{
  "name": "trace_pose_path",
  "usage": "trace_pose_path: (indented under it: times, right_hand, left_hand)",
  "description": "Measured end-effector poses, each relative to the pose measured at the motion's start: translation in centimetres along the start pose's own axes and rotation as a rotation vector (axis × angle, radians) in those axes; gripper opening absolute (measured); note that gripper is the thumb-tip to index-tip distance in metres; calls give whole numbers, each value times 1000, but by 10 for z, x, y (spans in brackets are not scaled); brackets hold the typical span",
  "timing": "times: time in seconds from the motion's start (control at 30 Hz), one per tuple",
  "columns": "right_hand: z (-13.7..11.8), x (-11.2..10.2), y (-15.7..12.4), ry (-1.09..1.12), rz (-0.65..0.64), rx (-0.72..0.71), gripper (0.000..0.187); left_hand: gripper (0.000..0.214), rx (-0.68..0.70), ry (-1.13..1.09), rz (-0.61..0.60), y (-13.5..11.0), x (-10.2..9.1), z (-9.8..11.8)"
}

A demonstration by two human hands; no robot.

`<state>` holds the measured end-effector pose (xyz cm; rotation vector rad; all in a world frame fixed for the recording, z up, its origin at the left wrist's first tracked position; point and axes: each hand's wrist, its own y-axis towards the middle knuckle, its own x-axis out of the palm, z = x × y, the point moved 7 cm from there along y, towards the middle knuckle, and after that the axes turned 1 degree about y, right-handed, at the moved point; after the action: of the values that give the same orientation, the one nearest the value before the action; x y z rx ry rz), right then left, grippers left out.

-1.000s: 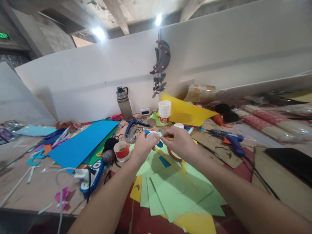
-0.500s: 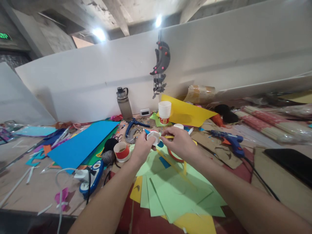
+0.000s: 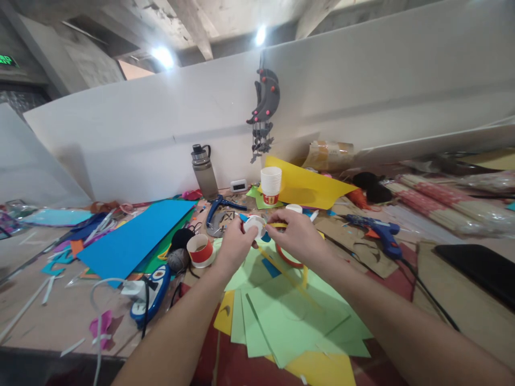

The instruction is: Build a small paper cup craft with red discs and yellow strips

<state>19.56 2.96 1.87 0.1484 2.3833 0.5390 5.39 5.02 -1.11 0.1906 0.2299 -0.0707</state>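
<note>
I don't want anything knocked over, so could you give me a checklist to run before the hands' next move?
1. Left hand gripping the white round piece: ok.
2. Right hand touching that piece: cannot tell, very close.
3. Stacked cups standing: ok.
4. Red-and-white cup standing, open end up: ok.
5. Glue gun apart from both hands: ok.
6. Green sheets squared up: not ok, fanned out.

The left lamp (image 3: 163, 56) is blazing away up top, the right lamp (image 3: 261, 35) beside it, both blown out with hazy glare while the ceiling (image 3: 28, 32) dims at the far left! Grey shadow bands streak the white board (image 3: 140, 118), and soft shade falls over the green paper (image 3: 289, 332). Wide-angle stretch pulls the tabletop (image 3: 36, 316) outward, and the white piece (image 3: 254, 220) in the left grip (image 3: 236, 244) washes out, its detail soft.
</note>
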Motion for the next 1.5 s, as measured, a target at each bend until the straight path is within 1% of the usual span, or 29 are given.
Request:
trace_pose_path:
  times: [0.13, 0.23, 0.43, 0.63, 0.87, 1.07, 1.17, 1.27, 1.5]
  right_hand:
    - [-1, -1, -1, -11, -3, 3, 13]
    - [-2, -2, -1, -12, -4, 13, 14]
    - [-1, -1, 0, -27, -7, 18, 13]
    - [-1, -1, 0, -9, 3, 26, 13]
    - [3, 1, -2, 12, 11, -1, 13]
    - [0, -2, -3, 53, 29, -38, 16]
    - [0, -2, -3, 60, 29, -51, 18]
    - [2, -1, -4, 58, 39, -61, 19]
    - [5, 2, -4, 40, 44, -28, 18]
  left_hand:
    - [14, 2, 93, 10, -4, -1, 12]
    - [16, 16, 133, 17, -6, -2, 16]
    - [15, 81, 216, 39, -6, -3, 16]
    - [14, 109, 270, 55, -6, -4, 16]
    - [15, 187, 309, 70, -13, -1, 27]
    - [19, 117, 188, 88, -7, -6, 17]
    - [21, 121, 197, 85, -5, -7, 16]
    - [20, 131, 227, 86, -6, -6, 18]
    - [19, 187, 265, 76, -14, -1, 29]
